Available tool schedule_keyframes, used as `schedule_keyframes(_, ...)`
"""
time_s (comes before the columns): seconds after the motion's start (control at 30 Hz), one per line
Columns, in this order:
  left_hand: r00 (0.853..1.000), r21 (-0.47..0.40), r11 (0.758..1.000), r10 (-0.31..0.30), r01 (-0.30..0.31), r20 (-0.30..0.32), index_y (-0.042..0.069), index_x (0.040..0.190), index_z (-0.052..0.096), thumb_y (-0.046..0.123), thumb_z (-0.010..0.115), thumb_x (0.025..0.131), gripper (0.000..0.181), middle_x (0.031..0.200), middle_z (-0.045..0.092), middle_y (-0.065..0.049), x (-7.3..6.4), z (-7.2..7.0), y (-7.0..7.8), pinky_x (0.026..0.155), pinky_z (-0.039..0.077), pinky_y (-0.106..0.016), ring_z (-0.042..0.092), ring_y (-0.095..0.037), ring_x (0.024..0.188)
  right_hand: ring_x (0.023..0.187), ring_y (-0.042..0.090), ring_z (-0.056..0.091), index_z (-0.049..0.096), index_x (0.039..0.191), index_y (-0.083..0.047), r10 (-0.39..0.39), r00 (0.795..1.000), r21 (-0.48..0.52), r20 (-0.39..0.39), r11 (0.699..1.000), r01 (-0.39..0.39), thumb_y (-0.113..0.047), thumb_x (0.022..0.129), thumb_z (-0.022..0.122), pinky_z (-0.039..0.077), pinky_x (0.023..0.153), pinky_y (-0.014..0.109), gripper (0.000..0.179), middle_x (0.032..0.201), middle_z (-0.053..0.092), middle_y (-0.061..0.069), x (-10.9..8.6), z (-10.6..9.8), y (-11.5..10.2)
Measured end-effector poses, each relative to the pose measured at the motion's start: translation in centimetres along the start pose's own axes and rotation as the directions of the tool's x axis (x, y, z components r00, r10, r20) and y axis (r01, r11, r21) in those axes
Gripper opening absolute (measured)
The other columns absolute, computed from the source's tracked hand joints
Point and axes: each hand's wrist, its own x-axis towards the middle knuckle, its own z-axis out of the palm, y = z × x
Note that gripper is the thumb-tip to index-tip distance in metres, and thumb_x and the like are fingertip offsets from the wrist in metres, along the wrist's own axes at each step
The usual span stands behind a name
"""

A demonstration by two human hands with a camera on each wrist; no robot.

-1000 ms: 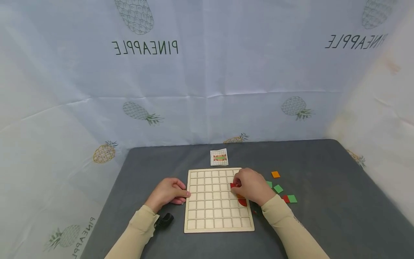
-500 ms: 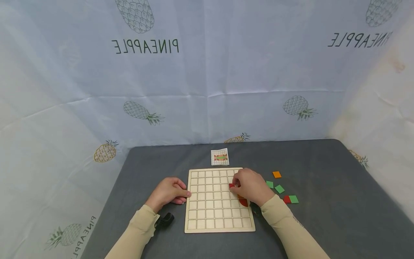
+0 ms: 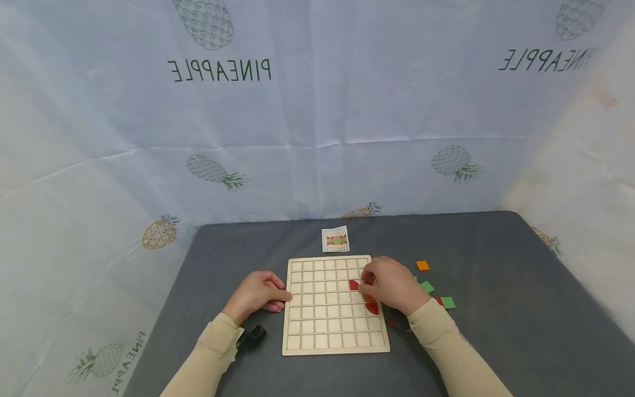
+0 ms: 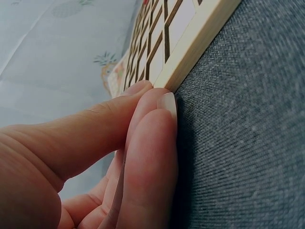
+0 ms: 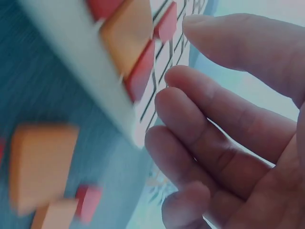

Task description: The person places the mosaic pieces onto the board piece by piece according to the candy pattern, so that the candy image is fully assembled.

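A square wooden grid board [image 3: 321, 314] lies on the dark grey table. My left hand [image 3: 257, 295] pinches its left edge, with the thumb over the rim [image 4: 164, 78] and the fingertips against the side. Above the right part of the board is my right hand [image 3: 392, 282], thumb apart from the loosely bent fingers and nothing between them. Just left of its fingertips, a small red tile with a curved side [image 3: 354, 284] lies in a cell. Under the hand are an orange tile [image 5: 127, 36] and more red tiles [image 5: 141, 71] along the board's right edge.
Behind the board lies a pattern card [image 3: 335, 239]. To the right are loose tiles: an orange one [image 3: 422, 265], green ones [image 3: 448, 302] and red ones [image 3: 392, 322], partly hidden by the right arm. A patterned cloth [image 3: 317, 110] hangs behind the table.
My right hand has let go of the small red tile and shifted slightly right, leaving it in its cell in fuller view. My left hand has stayed at the board's edge.
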Motion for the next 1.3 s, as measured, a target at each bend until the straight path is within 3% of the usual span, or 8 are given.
schedule_keyframes(0.17,1.000,0.009,1.000,-0.007,0.007,-0.015,0.003,0.102,0.068,0.018,0.097,0.081,0.038,0.082,0.077,-0.010,-0.1,-0.1,-0.2,0.064,0.067,-0.034,0.075,-0.016,0.066,0.083,0.013,0.059,0.081,0.100,-0.017,-0.029,0.999,0.014,0.018,0.999,0.029,-0.021,0.092,0.087,0.055,0.073,0.032,0.011,0.090,0.067,-0.007,-2.3,-2.1,2.9)
schedule_keyframes(0.4,1.000,0.003,1.000,-0.012,0.012,-0.018,0.003,0.102,0.068,0.017,0.097,0.081,0.038,0.083,0.077,-0.011,-0.5,-0.4,-0.4,0.065,0.067,-0.034,0.075,-0.016,0.066,0.097,0.020,0.070,0.080,0.109,-0.018,-0.036,0.999,-0.012,0.017,0.999,0.036,-0.020,0.090,0.089,0.064,0.084,0.044,0.021,0.106,0.073,-0.004,-6.6,-5.3,8.3)
schedule_keyframes(0.63,0.999,-0.004,1.000,-0.018,0.017,-0.029,0.003,0.102,0.069,0.017,0.097,0.080,0.038,0.082,0.076,-0.010,-0.6,-0.6,-0.7,0.064,0.066,-0.034,0.074,-0.015,0.066,0.100,0.020,0.071,0.080,0.115,-0.020,0.002,1.000,-0.036,0.028,0.999,-0.001,-0.018,0.086,0.092,0.063,0.086,0.046,0.032,0.109,0.073,-0.007,-9.3,-6.0,12.7)
schedule_keyframes(1.03,1.000,-0.010,1.000,-0.006,0.006,-0.014,0.003,0.102,0.070,0.016,0.097,0.081,0.037,0.082,0.076,-0.011,-0.1,-0.2,-0.3,0.065,0.067,-0.035,0.075,-0.016,0.066,0.095,0.015,0.068,0.081,0.113,-0.021,0.065,0.996,-0.023,0.057,0.998,-0.064,-0.021,0.087,0.091,0.062,0.082,0.042,0.028,0.104,0.070,-0.008,-10.2,-5.8,14.0)
schedule_keyframes(1.3,1.000,-0.008,1.000,-0.007,0.007,-0.001,0.003,0.103,0.069,0.016,0.097,0.081,0.037,0.082,0.076,-0.011,0.0,-0.1,-0.1,0.065,0.067,-0.034,0.075,-0.016,0.067,0.091,0.015,0.069,0.082,0.107,-0.019,0.083,0.996,-0.048,0.018,0.995,-0.082,-0.021,0.086,0.092,0.062,0.080,0.044,0.023,0.099,0.071,-0.008,-10.2,-5.8,14.6)
